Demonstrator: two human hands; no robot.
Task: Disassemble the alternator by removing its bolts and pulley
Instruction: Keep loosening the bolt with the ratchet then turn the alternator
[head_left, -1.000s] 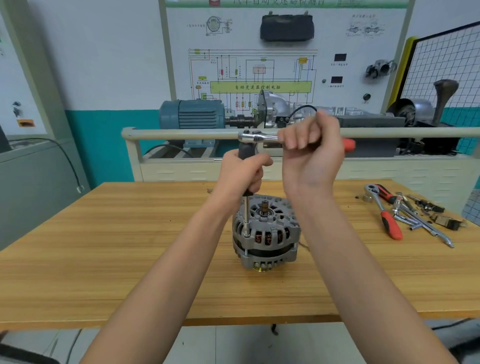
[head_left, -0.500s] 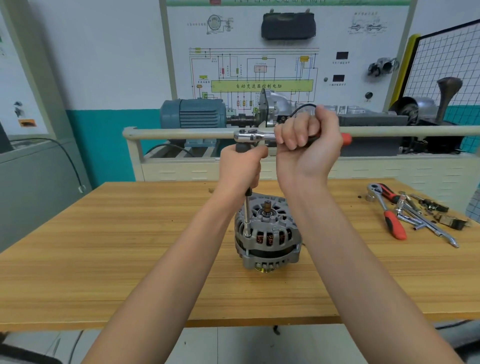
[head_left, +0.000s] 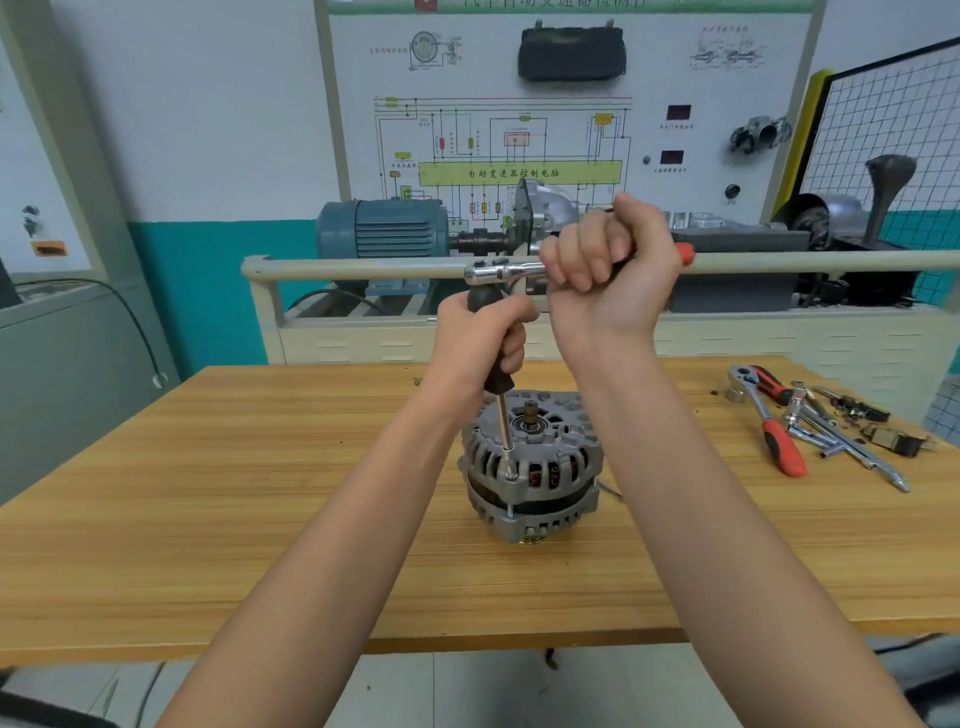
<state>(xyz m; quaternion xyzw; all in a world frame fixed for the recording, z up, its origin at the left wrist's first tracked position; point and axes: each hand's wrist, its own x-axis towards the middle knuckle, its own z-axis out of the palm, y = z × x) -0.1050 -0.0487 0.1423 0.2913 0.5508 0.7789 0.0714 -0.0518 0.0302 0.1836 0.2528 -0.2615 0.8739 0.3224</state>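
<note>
Alternator (head_left: 532, 467) stands mid-table (head_left: 208, 493), left hand (head_left: 475, 345) gripping extension (head_left: 504, 436), right hand (head_left: 608, 270) fingers wrapping ratchet (head_left: 501, 271).

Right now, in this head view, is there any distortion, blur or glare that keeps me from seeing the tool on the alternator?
Head view: wide-angle bending bows the beige rail and table edge; light is even and soft, shadows faint. The ratchet head shows a mild shine. The extension bar and alternator read sharp; the loose tools at far right are slightly soft.
</note>
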